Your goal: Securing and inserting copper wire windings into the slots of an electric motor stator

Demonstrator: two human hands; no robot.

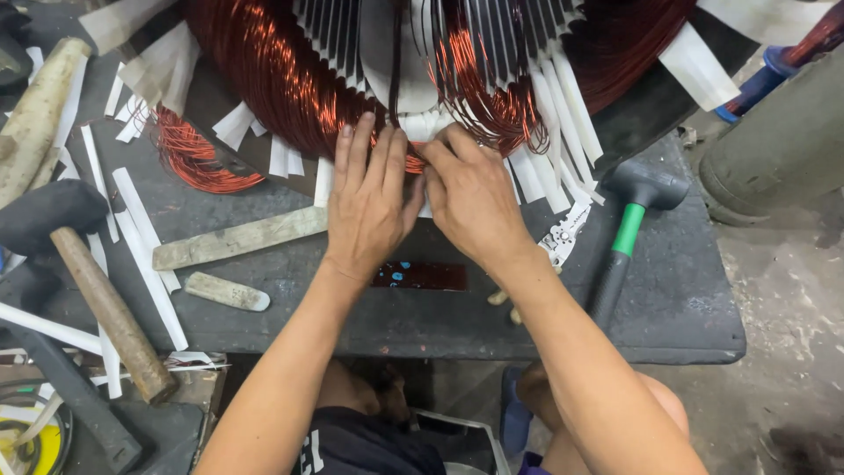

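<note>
A large stator wound with copper wire is seen at the top of the view, resting on a dark table. White paper strips are seen sticking out of its slots and scattered over the table at the left. Both hands are pressed against the lower edge of the winding, side by side and touching at the thumbs. The left hand is laid flat, its fingers held close together and stretched up onto the copper wire. The right hand is bent at the knuckles, and its fingers are curled tight against a white strip at the slot mouth; whether the strip is pinched cannot be told.

A rubber mallet with a green band is laid to the right of the right hand. A wooden hammer is laid at the left edge. Between it and the left hand, a flat wooden stick is laid, and a shorter wooden wedge just below it. A loose copper coil is left hanging from the winding at the left.
</note>
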